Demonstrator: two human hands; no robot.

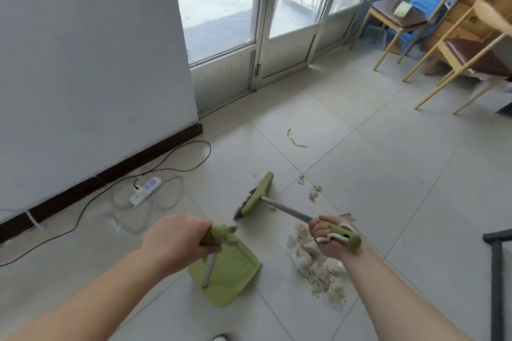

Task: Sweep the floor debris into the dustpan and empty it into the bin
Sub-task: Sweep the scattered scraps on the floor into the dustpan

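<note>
My left hand (pixel 177 243) grips the green handle of a green dustpan (pixel 232 277), whose pan rests on the tiled floor just below the hand. My right hand (pixel 329 238) is closed on the green grip of a broom; its metal shaft runs up-left to the green broom head (pixel 255 196), which is on the floor ahead of the dustpan. A pile of pale paper and shell-like scraps (pixel 315 266) lies under my right wrist, right of the dustpan. A few small scraps (pixel 314 193) lie right of the broom head. A thin strip of debris (pixel 295 139) lies farther off. No bin is in view.
A white power strip (pixel 145 191) with black and clear cables lies by the left wall's dark skirting. Glass doors stand ahead. Wooden chairs (pixel 399 19) and a wooden cabinet fill the far right. A dark metal frame (pixel 498 271) stands at the right edge.
</note>
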